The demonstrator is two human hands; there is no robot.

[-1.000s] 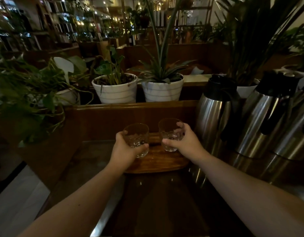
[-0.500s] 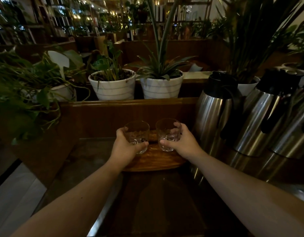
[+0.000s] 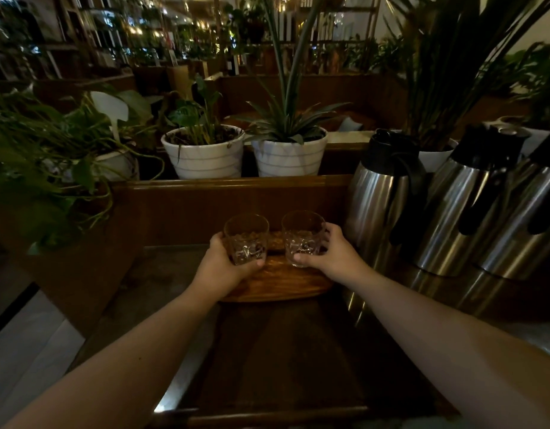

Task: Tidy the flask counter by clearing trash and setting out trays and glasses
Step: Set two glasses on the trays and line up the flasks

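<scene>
Two clear patterned glasses stand side by side over a small oval wooden tray (image 3: 276, 283) at the back of the dark counter. My left hand (image 3: 219, 269) wraps the left glass (image 3: 246, 238) from the left. My right hand (image 3: 335, 258) wraps the right glass (image 3: 303, 238) from the right. Both glasses are upright, with their bases at the tray's surface. Whether they rest on it or hover just above I cannot tell. A larger dark rectangular tray (image 3: 283, 360) lies nearer to me, under my forearms.
Three steel flasks stand at the right, the nearest (image 3: 378, 199) close to my right hand, then a second (image 3: 462, 205) and third (image 3: 527, 218). A wooden ledge (image 3: 230, 184) carries white striped plant pots (image 3: 205, 156) (image 3: 289, 156). Trailing leaves (image 3: 41, 168) hang at the left.
Both hands with their glasses have shifted slightly away from me and down toward the small tray. The view has tilted a little.
</scene>
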